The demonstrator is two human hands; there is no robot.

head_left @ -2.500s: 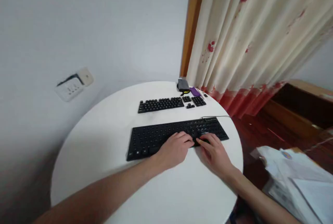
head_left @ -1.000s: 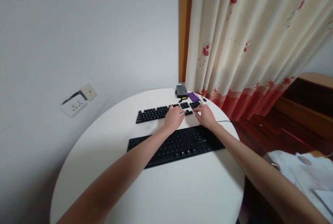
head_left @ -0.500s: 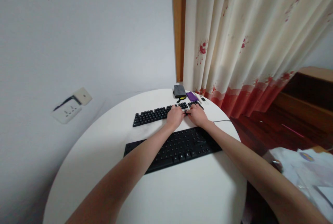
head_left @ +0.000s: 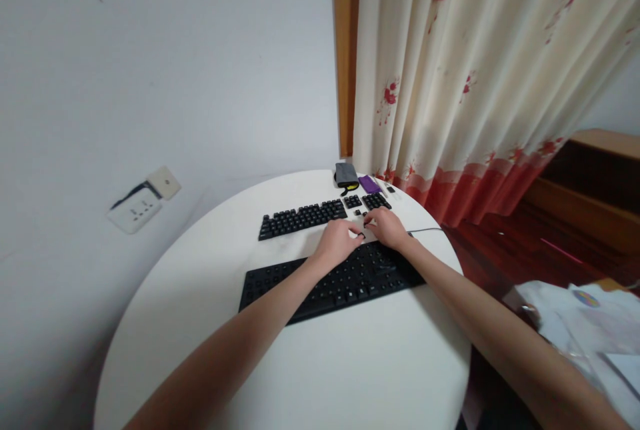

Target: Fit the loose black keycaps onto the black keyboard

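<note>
My left hand (head_left: 336,242) pinches a small black keycap (head_left: 361,235) between thumb and fingertips, just above the back edge of the keyboard (head_left: 353,273). Opposite it, my right hand (head_left: 389,229) is closed at the fingertips on another dark keycap (head_left: 369,224). The keyboard lies across the table under my forearms, most of its keys stripped off, with a few caps along its front row. Behind my hands, loose keycaps (head_left: 303,217) are laid out in keyboard order, with smaller groups at the right. A few single caps (head_left: 357,213) lie near my right fingers.
The round white table (head_left: 165,323) stands against the wall. At its back are a grey pouch (head_left: 346,175), a purple cloth (head_left: 369,184) and small items. A thin cable (head_left: 425,229) runs off the right edge. A curtain (head_left: 450,83) hangs behind; white bags (head_left: 585,323) sit at lower right.
Both hands have drawn back toward me from the laid-out keycaps, and a small gap has opened between them. The smaller keycap groups behind them show more fully.
</note>
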